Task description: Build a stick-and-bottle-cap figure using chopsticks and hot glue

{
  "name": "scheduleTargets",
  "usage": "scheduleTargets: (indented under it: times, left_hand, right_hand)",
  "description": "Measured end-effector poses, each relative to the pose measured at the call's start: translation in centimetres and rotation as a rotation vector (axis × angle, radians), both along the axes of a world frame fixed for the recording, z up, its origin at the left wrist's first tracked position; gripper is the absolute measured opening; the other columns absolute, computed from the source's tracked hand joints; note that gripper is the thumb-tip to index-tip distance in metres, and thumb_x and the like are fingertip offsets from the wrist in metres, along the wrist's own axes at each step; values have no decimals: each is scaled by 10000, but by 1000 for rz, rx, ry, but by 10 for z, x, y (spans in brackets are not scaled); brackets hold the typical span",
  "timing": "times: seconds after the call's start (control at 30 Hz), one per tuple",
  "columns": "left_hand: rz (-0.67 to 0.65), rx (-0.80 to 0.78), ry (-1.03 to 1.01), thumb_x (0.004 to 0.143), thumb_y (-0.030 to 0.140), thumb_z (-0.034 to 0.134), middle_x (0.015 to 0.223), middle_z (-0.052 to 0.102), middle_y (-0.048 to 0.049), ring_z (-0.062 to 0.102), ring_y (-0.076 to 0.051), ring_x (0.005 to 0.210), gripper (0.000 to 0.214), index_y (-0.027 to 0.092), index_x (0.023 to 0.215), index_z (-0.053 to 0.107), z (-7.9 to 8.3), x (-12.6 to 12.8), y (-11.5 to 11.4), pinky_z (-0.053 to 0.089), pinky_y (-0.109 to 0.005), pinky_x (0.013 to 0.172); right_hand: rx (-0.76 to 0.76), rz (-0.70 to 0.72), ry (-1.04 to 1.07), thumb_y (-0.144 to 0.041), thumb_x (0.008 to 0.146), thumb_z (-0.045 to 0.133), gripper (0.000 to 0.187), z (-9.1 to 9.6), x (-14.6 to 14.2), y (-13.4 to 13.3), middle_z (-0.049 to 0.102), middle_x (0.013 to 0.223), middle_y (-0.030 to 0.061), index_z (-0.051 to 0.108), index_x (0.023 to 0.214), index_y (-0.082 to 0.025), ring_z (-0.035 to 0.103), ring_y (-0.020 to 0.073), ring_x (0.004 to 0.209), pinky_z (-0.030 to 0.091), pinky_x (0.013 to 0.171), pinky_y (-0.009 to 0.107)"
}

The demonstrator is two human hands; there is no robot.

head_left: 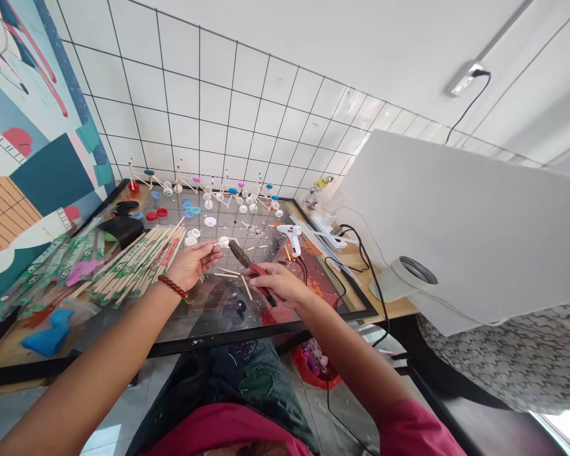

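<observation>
My left hand (198, 263) pinches a thin stick that carries a white bottle cap (224, 242) above the glass tabletop. My right hand (280, 284) is wrapped round the red-handled pliers (240, 254), whose jaws point up and left, close to the cap's right side. Whether the jaws touch the stick is too small to tell. Below the hands lie a few loose light sticks (246, 287). Left of my left hand is a pile of wooden chopsticks (140, 263), some in green-printed wrappers.
A white glue gun (291, 238) stands to the right, its cord trailing. Small stick-and-cap models (209, 196) line the back edge by the wire grid. Red caps (161, 213) and blue caps lie at the left. A power strip (330, 234) and white board (456, 221) are at right.
</observation>
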State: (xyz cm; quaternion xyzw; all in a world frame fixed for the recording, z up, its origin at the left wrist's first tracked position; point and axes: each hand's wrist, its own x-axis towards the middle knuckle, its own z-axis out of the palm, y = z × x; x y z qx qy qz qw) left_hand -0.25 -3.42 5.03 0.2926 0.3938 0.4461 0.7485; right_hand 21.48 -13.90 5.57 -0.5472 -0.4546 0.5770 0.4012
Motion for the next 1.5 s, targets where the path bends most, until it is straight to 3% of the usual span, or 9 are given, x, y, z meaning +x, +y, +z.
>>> scheduleTargets:
  times: [0.27, 0.4, 0.6, 0.93, 1.27, 1.5]
  left_hand:
    - [-172, 21, 82, 842, -8, 754, 761, 789, -115, 775, -193, 646, 103, 91, 866, 739, -6, 0, -3, 629, -237, 589]
    - [-237, 46, 73, 846, 24, 722, 682, 737, -59, 750, -197, 608, 134, 144, 903, 702, -5, -2, -5, 603, -245, 554]
    - [-379, 119, 70, 852, 110, 720, 568, 539, 52, 620, -132, 475, 103, 148, 947, 720, -5, -2, -9, 496, -196, 459]
    - [-433, 222, 176, 921, 366, 764, 459, 407, 92, 470, -108, 330, 214, 158, 897, 719, -15, 3, -12, 365, -199, 381]
    - [-529, 247, 188, 938, 463, 755, 427, 389, 98, 473, -123, 307, 304, 166, 910, 701, -18, 2, -14, 298, -197, 365]
    - [-585, 278, 226, 926, 505, 761, 440, 387, 101, 450, -119, 314, 352, 157, 934, 708, -19, 1, -15, 273, -197, 367]
  right_hand:
    - [-14, -1, -50, -315, 596, 826, 365, 7, -9, 4, 601, 631, -53, 780, 931, -178, 484, 120, 604, 324, 610, 265]
    - [-18, 2, 5, -277, 568, 795, 343, 6, -6, 5, 617, 664, -52, 770, 901, -195, 494, 120, 600, 350, 603, 272]
    - [-40, 2, 49, -264, 529, 781, 362, 6, -3, 4, 656, 719, -36, 759, 885, -200, 542, 138, 642, 378, 622, 286]
    - [-71, 27, 23, -264, 542, 795, 381, 5, -1, -1, 652, 741, -23, 747, 913, -190, 545, 144, 661, 370, 629, 283]
    - [-60, 30, 18, -277, 539, 788, 342, 7, 0, -4, 641, 669, -39, 769, 870, -190, 510, 127, 606, 359, 589, 273]
    - [4, 104, -195, -286, 595, 753, 330, 13, 5, -5, 607, 683, -58, 768, 912, -200, 486, 127, 634, 350, 627, 270]
